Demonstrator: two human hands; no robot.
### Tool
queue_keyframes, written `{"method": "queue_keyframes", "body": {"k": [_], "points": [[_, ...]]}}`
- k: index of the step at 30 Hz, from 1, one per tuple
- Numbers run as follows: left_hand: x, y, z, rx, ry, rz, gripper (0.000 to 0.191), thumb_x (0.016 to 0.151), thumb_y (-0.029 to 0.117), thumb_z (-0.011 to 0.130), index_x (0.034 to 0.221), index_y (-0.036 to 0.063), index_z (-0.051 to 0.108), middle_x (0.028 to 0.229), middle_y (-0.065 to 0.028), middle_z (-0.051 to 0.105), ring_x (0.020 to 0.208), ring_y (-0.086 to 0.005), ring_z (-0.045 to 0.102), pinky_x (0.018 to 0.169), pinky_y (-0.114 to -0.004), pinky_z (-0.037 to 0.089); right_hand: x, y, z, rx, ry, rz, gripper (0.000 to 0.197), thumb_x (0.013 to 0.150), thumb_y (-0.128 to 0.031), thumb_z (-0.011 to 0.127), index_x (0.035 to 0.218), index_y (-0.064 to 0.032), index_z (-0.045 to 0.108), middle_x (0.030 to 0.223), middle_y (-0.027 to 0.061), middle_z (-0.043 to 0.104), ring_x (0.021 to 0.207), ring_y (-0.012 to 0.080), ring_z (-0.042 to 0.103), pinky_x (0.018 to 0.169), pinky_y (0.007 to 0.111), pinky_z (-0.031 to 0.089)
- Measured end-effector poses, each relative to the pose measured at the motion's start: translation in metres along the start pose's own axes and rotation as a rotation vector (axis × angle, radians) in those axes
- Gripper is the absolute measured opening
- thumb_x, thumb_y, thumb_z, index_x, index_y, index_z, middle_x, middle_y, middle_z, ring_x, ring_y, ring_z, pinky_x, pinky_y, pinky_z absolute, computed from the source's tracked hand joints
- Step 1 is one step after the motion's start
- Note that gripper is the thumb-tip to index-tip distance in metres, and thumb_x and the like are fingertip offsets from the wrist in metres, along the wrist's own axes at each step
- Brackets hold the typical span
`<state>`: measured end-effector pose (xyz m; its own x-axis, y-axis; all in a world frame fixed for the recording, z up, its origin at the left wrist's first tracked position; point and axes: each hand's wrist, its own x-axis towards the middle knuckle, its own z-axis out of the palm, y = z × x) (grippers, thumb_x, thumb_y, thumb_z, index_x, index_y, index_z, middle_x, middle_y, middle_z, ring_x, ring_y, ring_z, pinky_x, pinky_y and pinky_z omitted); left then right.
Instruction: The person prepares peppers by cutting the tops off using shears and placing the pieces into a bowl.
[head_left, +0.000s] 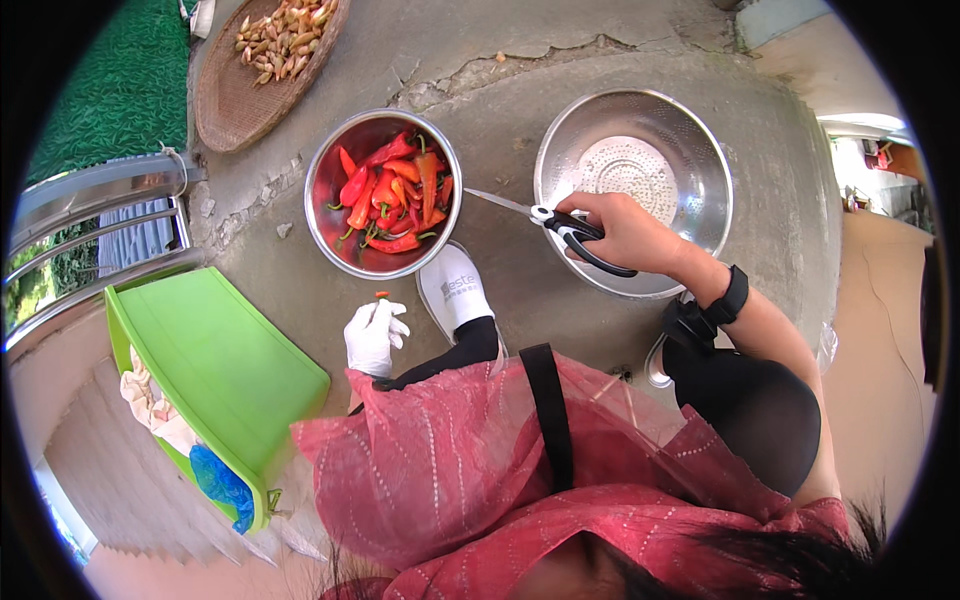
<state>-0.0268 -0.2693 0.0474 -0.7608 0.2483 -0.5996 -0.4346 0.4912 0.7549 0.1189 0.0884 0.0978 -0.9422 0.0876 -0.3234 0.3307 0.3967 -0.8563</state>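
Observation:
My left hand (375, 337), in a white glove, pinches a small red pepper piece (382, 295) at its fingertips, just below a steel bowl (322, 240). Several red peppers (386, 195), some with green stems, lie in that bowl. Bare, my right hand (619, 232) grips black-handled scissors (585, 236) over the left rim of a perforated metal colander (709, 150). The blades point left towards the bowl and look closed. Wet-looking holes and rings show in the colander's bottom, and no peppers are visible in it.
At the upper left, a woven tray (232, 112) holds shallot-like bulbs (289, 41). A green plastic bin (217, 352) with cloth and a blue bag (221, 480) stands at the left by a metal railing (112, 225). Cracked concrete (487, 90) runs behind the bowls; my slippered foot is beside the steel bowl.

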Motion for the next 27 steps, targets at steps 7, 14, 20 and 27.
{"method": "queue_keyframes", "body": {"k": [7, 14, 20, 27], "points": [[-0.013, -0.04, -0.021, 0.1, -0.031, -0.108, 0.022, 0.088, 0.022, 0.059, 0.081, 0.0016, 0.063, 0.06, -0.008, 0.059, 0.052, -0.0169, 0.055, 0.049, -0.032, 0.044, -0.059, 0.011, -0.073, -0.401, 0.277, -0.071, 0.037, 0.069, -0.008, 0.063, 0.106, -0.0037, 0.06, 0.085, 0.0174, 0.064, 0.078, 0.0333, 0.062, 0.07, 0.037, 0.048], [-0.024, 0.0, -0.075, 0.508, 0.082, 0.548, 0.029, 0.085, 0.021, 0.061, 0.064, 0.0011, 0.06, 0.055, -0.0028, 0.055, 0.051, -0.0098, 0.048, 0.049, -0.032, 0.041, -0.157, -0.056, -0.128, -0.392, 0.587, 0.012, 0.034, 0.072, -0.014, 0.063, 0.105, -0.0048, 0.062, 0.085, 0.0173, 0.065, 0.078, 0.0306, 0.063, 0.071, 0.036, 0.049], [-0.126, 0.12, -0.06, 0.51, 0.071, 0.277, 0.023, 0.091, 0.021, 0.056, 0.077, 0.0032, 0.06, 0.054, -0.0065, 0.057, 0.039, -0.0113, 0.049, 0.037, -0.026, 0.036, -0.265, -0.061, -0.124, -0.267, 0.808, 0.062, 0.036, 0.073, -0.009, 0.065, 0.107, -0.0012, 0.058, 0.064, 0.0053, 0.057, 0.059, 0.0084, 0.048, 0.056, 0.027, 0.041], [-0.166, 0.166, -0.067, 0.783, 0.098, 0.462, 0.023, 0.091, 0.022, 0.056, 0.075, 0.0055, 0.057, 0.051, -0.004, 0.054, 0.04, -0.0106, 0.05, 0.038, -0.026, 0.037, -0.358, -0.012, -0.056, -0.144, 0.965, 0.329, 0.036, 0.071, -0.017, 0.07, 0.105, -0.0062, 0.063, 0.059, 0.0059, 0.056, 0.055, 0.0124, 0.052, 0.054, 0.03, 0.042]]}}
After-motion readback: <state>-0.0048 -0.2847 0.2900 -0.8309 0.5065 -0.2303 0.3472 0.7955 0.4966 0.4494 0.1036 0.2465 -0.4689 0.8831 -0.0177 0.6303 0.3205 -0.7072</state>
